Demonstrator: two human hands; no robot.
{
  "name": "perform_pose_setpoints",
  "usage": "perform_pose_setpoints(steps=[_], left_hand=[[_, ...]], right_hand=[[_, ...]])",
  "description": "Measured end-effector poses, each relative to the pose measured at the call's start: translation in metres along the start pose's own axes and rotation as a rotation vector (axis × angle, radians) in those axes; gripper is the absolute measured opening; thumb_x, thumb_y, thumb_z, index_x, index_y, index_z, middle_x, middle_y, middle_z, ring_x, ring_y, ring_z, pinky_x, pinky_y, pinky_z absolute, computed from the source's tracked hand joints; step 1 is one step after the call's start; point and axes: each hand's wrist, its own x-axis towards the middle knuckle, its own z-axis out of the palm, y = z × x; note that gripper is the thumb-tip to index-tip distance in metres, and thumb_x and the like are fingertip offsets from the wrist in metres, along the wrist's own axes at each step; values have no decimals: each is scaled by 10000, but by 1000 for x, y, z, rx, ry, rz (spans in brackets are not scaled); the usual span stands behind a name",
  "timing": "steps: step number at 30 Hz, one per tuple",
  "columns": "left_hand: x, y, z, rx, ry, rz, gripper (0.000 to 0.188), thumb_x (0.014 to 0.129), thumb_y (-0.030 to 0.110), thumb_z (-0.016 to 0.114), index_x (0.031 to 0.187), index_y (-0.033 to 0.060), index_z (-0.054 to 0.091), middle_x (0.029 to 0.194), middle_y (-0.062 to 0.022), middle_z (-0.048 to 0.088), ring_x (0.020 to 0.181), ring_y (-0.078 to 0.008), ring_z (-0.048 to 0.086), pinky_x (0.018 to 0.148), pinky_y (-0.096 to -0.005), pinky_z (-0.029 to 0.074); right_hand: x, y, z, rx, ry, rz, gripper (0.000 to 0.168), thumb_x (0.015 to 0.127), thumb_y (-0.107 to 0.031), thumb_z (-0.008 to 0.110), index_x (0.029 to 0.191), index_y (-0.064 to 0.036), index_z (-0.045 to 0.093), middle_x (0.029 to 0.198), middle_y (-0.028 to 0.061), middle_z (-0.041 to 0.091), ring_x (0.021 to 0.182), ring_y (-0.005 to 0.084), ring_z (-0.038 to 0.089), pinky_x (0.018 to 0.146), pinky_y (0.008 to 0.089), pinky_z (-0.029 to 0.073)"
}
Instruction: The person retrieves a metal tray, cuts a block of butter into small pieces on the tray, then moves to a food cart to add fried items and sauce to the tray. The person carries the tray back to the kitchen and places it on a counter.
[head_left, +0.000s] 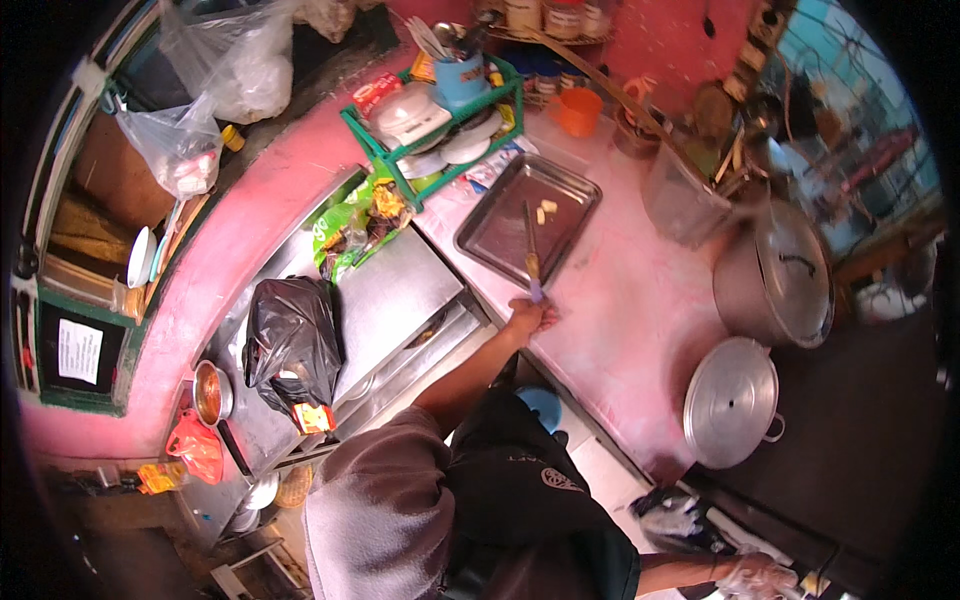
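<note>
My left hand (534, 315) is at the near edge of the pink tabletop, its fingers around the end of the handle of a knife (532, 251). The knife's blade lies inside a rectangular metal tray (477, 225), pointing away from me. Beside the blade are a few small pale yellow pieces (549, 206). My right hand (757, 571) is low at the far right, with clear crinkled plastic over or in it; its fingers are too blurred to tell how they are held. A dark plastic bag (671, 517) sits just left of it.
A green rack (431, 176) of plates and utensils stands behind the tray. A lidded metal pot (750, 277) and a round metal lid (731, 405) are at the right. The steel surface (397, 292) at the left holds a black plastic bag (296, 337) and a saucepan (212, 394).
</note>
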Motion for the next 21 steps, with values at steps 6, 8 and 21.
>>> perform_pose_setpoints(steps=[6,8,21], left_hand=[[-74,101,-27,51,243,272,129,950,191,397,988,68,404,754,-46,533,557,-131,529,474,-240,436],[-76,131,-66,-16,322,384,122,950,175,383,996,66,415,744,-43,525,548,-125,507,454,-249,418],[-154,513,-104,1087,982,1373,204,904,221,456,1029,61,472,770,-258,610,747,-461,582,618,-518,446]], right_hand=[[25,-144,-97,1244,-309,665,447,874,-224,595,1223,6,437,1130,159,557,1013,260,544,913,391,433],[27,-182,-117,1323,-529,643,437,907,-248,539,1245,3,418,1282,183,457,1136,291,481,956,401,403],[8,-359,-268,2038,-982,-86,373,875,-147,538,1225,-47,457,1229,142,474,1148,292,446,900,393,377]])
